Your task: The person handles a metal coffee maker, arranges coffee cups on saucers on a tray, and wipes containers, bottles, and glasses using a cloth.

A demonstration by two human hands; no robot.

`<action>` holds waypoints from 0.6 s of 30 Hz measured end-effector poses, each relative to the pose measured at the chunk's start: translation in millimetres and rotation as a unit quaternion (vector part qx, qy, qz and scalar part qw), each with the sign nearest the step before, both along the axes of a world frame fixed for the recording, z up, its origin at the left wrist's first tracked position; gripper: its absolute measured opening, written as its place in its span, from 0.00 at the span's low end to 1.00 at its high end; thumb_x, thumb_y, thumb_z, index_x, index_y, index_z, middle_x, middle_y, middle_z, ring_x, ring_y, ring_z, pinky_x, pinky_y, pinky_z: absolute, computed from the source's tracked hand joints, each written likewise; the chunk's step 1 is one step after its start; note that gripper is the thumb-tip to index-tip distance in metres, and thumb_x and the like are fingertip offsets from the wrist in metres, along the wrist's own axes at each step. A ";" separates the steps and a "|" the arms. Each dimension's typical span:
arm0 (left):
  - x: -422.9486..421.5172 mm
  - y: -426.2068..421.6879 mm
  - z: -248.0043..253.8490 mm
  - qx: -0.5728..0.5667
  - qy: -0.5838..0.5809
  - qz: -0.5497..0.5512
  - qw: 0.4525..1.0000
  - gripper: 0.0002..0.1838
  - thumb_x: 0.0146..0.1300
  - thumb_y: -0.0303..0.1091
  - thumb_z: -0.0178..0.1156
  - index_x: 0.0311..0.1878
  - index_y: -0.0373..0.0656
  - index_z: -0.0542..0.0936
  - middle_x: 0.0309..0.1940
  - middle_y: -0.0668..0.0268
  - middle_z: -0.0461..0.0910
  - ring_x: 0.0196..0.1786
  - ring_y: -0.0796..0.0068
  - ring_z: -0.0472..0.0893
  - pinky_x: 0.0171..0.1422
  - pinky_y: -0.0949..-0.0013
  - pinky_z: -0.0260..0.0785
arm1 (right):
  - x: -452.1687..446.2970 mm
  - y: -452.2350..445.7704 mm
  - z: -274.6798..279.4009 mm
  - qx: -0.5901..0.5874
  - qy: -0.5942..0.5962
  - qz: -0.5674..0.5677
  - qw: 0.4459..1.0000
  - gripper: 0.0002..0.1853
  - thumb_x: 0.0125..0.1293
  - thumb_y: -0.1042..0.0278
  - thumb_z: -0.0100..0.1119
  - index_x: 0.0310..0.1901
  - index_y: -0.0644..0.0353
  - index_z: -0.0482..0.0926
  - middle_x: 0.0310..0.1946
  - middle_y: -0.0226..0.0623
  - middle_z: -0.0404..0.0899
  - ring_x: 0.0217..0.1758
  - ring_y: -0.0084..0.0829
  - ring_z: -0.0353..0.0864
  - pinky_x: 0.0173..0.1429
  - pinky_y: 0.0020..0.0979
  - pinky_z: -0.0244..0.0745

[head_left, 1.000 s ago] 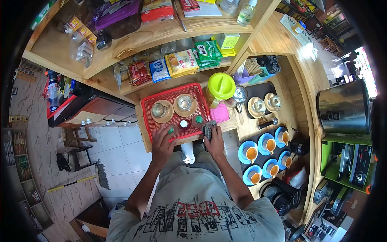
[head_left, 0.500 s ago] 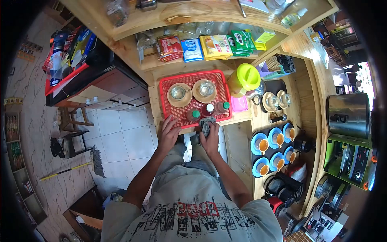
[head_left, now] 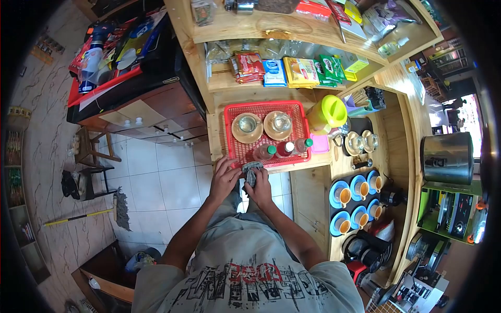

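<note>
My right hand (head_left: 259, 189) is closed on a grey cloth (head_left: 252, 172) at the front edge of a red plastic basket tray (head_left: 228, 130). Beside it, my left hand (head_left: 224, 180) rests its parted fingers at the tray's front left corner, close to the cloth. In the tray, a glass cup (head_left: 247, 124) and another glass cup (head_left: 282, 122) sit on tan saucers. Along the front stand a green-capped bottle (head_left: 265, 152), a white-capped bottle (head_left: 285, 149) and a second green-capped bottle (head_left: 303, 145).
A jug with a lime lid (head_left: 334, 110) and a pink box (head_left: 320, 143) stand right of the tray. Several orange cups on blue saucers (head_left: 339, 194) fill a dark tray farther right. Drink sachets (head_left: 301, 72) line the shelf above. A mop (head_left: 121, 208) lies left.
My right hand has moved left along the tray's front edge with the cloth, closer to my left hand. The view has shifted, so the tray appears farther right.
</note>
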State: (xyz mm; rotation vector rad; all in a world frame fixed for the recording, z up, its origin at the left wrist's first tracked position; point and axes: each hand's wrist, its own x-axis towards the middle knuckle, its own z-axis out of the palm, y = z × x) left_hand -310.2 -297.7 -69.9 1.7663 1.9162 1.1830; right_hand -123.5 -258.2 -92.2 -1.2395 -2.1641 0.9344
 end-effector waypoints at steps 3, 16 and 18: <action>-8.8 -9.4 3.4 -0.017 -0.037 0.013 0.999 0.08 0.61 0.25 0.73 0.44 0.36 0.90 0.59 0.58 0.82 0.70 0.52 0.75 0.70 0.53 0.73 | -8.3 -3.3 -4.1 0.020 -0.004 0.029 0.999 0.39 0.58 0.64 0.77 0.70 0.61 0.69 0.64 0.58 0.70 0.61 0.64 0.79 0.58 0.53 0.82; -24.5 -12.6 -15.8 -0.025 -0.097 0.054 0.993 0.13 0.67 0.21 0.65 0.53 0.34 0.88 0.53 0.53 0.89 0.62 0.53 0.84 0.72 0.54 0.73 | -55.3 9.5 40.2 -0.014 -0.118 0.062 0.991 0.37 0.59 0.60 0.76 0.68 0.62 0.72 0.63 0.55 0.74 0.54 0.57 0.84 0.53 0.51 0.84; -21.2 -9.4 -16.8 -0.055 -0.180 0.106 0.976 0.14 0.69 0.21 0.62 0.55 0.33 0.88 0.51 0.52 0.89 0.62 0.52 0.85 0.71 0.55 0.74 | -60.5 17.0 41.9 0.030 -0.117 0.071 0.990 0.36 0.62 0.59 0.74 0.69 0.64 0.72 0.62 0.56 0.74 0.50 0.54 0.86 0.52 0.48 0.83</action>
